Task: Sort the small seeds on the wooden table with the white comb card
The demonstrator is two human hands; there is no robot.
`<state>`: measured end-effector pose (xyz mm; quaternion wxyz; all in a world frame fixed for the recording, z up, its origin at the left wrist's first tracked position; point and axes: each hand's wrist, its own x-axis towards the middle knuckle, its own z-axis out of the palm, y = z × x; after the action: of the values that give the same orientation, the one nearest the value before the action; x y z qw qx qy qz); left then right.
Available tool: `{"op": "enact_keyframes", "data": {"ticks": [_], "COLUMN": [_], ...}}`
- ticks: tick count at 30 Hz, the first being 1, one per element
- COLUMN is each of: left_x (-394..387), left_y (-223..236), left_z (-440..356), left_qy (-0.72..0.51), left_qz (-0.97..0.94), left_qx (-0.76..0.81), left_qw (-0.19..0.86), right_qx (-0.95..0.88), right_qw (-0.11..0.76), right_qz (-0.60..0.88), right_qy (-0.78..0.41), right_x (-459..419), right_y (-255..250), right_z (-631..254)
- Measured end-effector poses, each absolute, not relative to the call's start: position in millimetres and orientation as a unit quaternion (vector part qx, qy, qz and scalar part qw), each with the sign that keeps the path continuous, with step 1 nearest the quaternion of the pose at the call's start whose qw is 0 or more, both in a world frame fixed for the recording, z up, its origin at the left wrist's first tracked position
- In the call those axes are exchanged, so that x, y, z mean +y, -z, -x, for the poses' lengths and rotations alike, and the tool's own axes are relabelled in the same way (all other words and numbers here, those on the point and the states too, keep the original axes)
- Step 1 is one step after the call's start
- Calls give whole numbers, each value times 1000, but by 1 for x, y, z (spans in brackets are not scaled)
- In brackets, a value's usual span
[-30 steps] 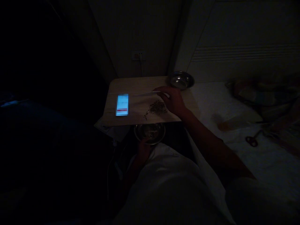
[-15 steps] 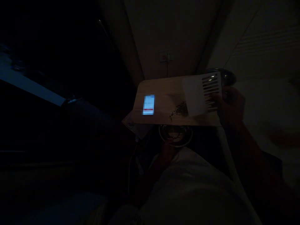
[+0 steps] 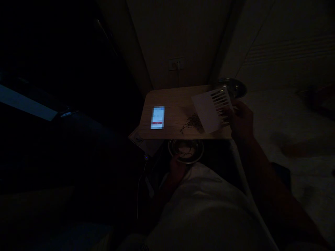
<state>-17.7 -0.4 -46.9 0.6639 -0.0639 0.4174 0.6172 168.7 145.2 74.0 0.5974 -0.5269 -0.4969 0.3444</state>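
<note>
Since the white slotted scraper [image 3: 205, 113] seems light, stiff and perhaps slippery, it is good to hold by the slotted end, where the right hand [image 3: 242, 120] grips it above the table [image 3: 174, 97], while the left hand [image 3: 178, 165] holds the bowl [image 3: 198, 156] below by its rim.

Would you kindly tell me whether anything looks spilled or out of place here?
Dark bits lie loose on the wooden tabletop, partly hidden by the slotted white sheet, with a few straggling toward the near edge. They look odd because nothing contains them, though I cannot tell whether they spilled.
</note>
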Motion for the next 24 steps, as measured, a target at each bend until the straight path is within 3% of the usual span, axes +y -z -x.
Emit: {"op": "enact_keyframes", "data": {"ticks": [12,24], "left_x": [1,3], "left_y": [43,49], "left_z": [18,22], "left_qy": [-630,-650], "left_qz": [100,111], "left_qx": [358,336], "left_qw": [682,673], "right_qx": [-421,-419], "right_qw": [594,582], "right_qz": [526,533], "right_qy": [-439,-449], "right_x": [140,140], "right_y": [-70,-65], "right_z": [-170,-177]}}
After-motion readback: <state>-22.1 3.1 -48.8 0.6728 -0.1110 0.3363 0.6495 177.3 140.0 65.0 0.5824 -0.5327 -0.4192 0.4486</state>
